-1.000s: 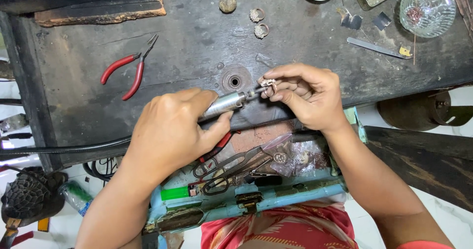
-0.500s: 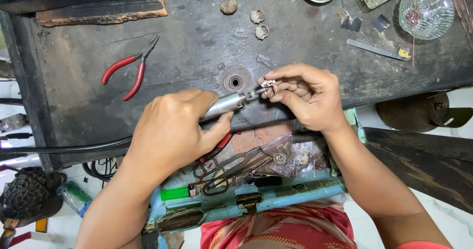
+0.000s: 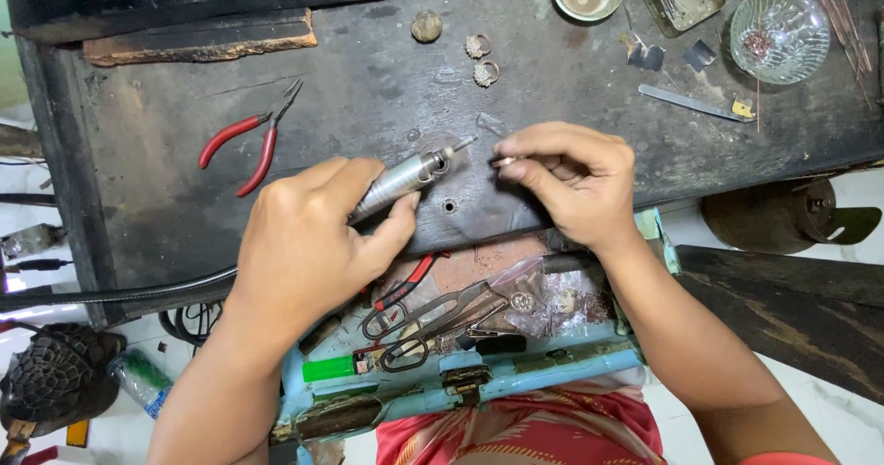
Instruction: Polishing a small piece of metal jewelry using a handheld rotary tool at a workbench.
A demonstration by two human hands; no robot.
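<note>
Left hand wrapped closed around a silver rotary handpiece, bit tip angled toward the piece but stopped just short of it, no contact. Right hand with fingers pressed together, pinching a small metal piece between thumb and fingertips; piece mostly hidden, kind not determinable. Both held low over the dark workbench, near its front edge, beside a small hole in the top.

Judged good practice for the step: steady both wrists against the workbench edge, bring bit to work lightly, keep fingertips clear of the bit's path, keep the black flexible shaft slack.

Elsewhere relative to the workbench: red-handled pliers on its left part, well apart from the hands; two small rings toward the back; glass bowl at the back right; open blue drawer below the front edge, holding scissors.
</note>
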